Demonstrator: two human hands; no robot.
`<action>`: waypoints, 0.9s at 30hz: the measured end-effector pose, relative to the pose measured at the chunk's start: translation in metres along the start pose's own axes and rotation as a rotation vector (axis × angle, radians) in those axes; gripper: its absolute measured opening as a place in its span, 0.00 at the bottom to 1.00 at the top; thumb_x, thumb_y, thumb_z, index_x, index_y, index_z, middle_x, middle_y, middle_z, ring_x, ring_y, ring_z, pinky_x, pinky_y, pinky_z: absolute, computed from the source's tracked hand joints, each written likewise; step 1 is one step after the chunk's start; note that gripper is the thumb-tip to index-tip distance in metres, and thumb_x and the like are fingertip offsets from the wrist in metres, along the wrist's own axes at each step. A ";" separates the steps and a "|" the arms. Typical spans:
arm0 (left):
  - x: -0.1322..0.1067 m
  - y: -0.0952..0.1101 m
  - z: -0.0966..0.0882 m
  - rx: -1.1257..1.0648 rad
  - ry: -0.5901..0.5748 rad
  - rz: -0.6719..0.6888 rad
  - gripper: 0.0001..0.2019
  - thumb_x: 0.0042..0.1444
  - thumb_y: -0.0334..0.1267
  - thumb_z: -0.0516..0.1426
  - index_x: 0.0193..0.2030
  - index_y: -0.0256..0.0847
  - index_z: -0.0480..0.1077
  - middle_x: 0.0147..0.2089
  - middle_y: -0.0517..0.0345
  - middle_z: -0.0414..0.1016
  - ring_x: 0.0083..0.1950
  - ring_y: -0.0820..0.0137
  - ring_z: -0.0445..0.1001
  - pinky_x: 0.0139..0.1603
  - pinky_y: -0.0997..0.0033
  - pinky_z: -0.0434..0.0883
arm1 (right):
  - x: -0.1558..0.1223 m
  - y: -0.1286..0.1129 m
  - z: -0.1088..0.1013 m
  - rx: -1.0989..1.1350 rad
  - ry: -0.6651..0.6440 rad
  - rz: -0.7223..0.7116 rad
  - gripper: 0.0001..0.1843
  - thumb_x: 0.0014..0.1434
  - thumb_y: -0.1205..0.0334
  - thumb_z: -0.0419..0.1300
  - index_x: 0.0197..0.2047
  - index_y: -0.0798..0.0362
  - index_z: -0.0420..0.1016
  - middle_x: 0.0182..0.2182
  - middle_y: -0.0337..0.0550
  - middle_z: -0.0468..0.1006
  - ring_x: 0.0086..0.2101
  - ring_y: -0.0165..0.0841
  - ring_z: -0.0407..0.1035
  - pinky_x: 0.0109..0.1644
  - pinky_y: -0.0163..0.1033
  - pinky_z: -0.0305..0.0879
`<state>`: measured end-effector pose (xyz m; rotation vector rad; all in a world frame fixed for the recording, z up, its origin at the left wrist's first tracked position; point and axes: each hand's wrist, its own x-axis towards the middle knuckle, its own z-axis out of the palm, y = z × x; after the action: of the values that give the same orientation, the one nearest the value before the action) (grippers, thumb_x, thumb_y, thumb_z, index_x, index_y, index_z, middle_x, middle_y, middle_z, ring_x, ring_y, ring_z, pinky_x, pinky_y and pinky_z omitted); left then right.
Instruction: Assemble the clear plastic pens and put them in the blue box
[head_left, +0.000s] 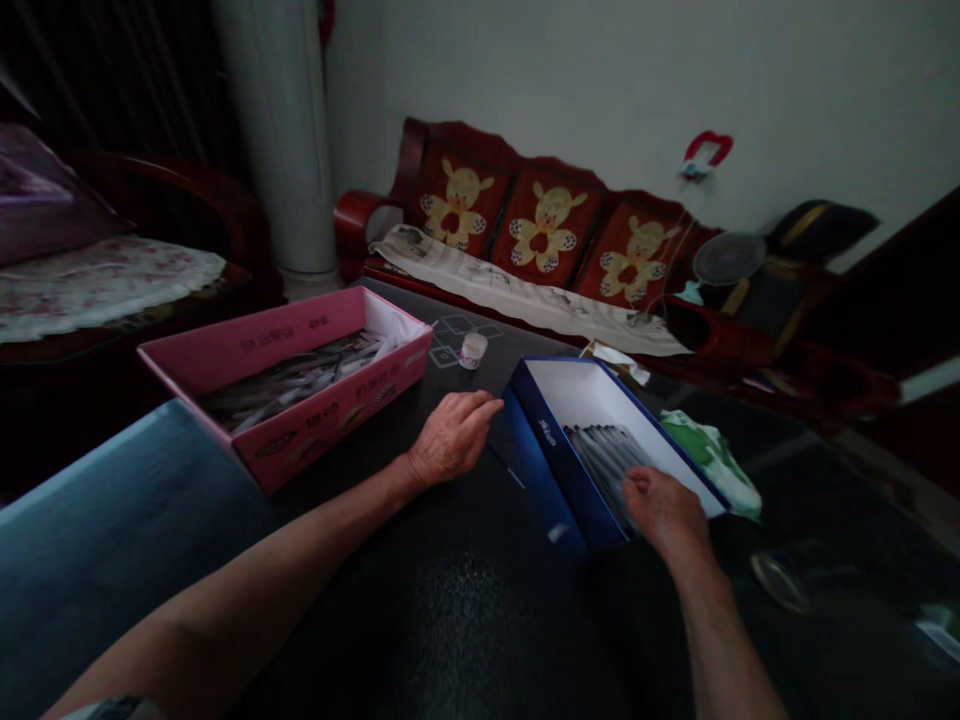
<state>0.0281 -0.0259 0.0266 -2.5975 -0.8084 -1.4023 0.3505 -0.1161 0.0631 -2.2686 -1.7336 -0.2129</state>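
Observation:
My left hand is above the dark table between the two boxes, its fingers and thumb drawn together. What they pinch, if anything, is hidden. A thin dark stick with a pale end shows just below it; I cannot tell whether the hand touches it. My right hand reaches over the near end of an open blue box with a white inside, fingers closed in a pinch. Inside, several slim grey pen-like sticks lie side by side. Whether the right fingers grip one is unclear.
An open pink box to the left holds many loose pen-like pieces. A small white jar stands between the boxes. Beyond the blue box lies a green-and-white packet. A round clear object lies at right. A wooden sofa stands behind.

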 end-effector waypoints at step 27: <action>0.033 -0.169 -0.175 0.485 -0.863 -0.596 0.11 0.53 0.32 0.52 0.31 0.32 0.76 0.29 0.47 0.77 0.36 0.65 0.74 0.41 0.73 0.67 | -0.083 -0.182 0.065 0.764 0.039 -0.699 0.11 0.62 0.64 0.53 0.43 0.47 0.76 0.33 0.42 0.78 0.33 0.33 0.75 0.36 0.34 0.73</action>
<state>-0.1722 0.0782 0.1247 -2.5691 -1.8357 0.0363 0.1502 -0.1285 0.0017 -1.0893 -2.0484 0.2382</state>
